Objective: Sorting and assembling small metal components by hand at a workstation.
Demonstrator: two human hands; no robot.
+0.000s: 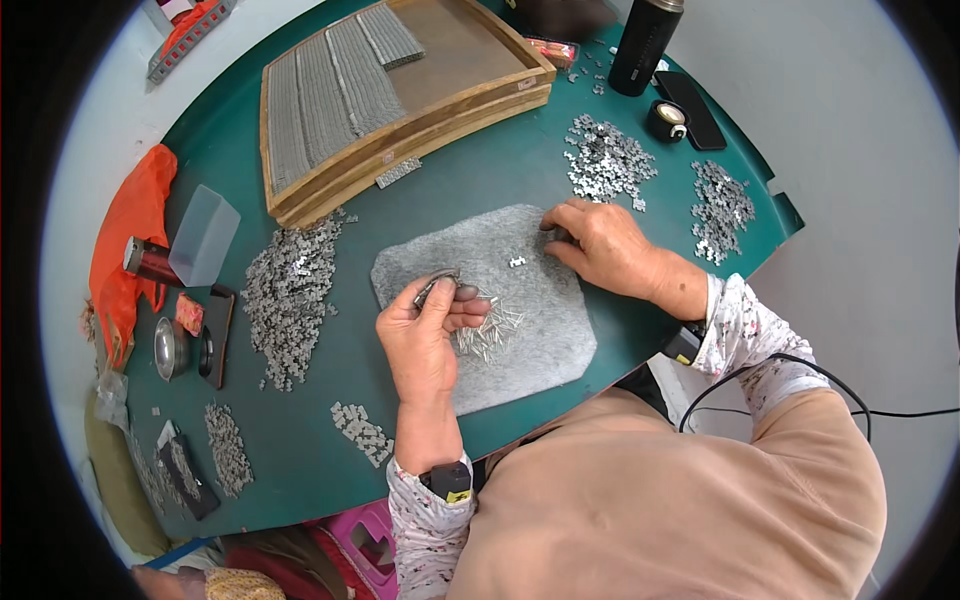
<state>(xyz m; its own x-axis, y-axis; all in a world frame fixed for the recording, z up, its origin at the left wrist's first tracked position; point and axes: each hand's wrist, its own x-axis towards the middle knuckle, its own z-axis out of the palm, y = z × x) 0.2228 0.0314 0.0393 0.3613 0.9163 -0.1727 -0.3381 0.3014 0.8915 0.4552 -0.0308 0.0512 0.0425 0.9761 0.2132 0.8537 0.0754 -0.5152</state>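
Observation:
My left hand [422, 345] is over the grey felt mat [545, 345], closed on a small dark metal piece [432, 288] between thumb and fingers. Its exact kind is too small to make out. Just beside these fingers, a loose heap of thin silvery pins [492, 335] lies on the mat. One small silver metal link plate [517, 262] rests alone between my two hands. At the mat's far right corner, my right hand [612, 247] has its fingers curled and the thumb close to them. Whatever is between those fingertips is hidden.
A wooden tray [475, 112] with rows of grey metal strips stands at the back. Piles of small metal parts lie left [290, 300] and right [608, 160]. A black flask [645, 45], a phone [692, 110] and a clear plastic box [205, 235] stand around. A black cable [790, 358] crosses my right sleeve.

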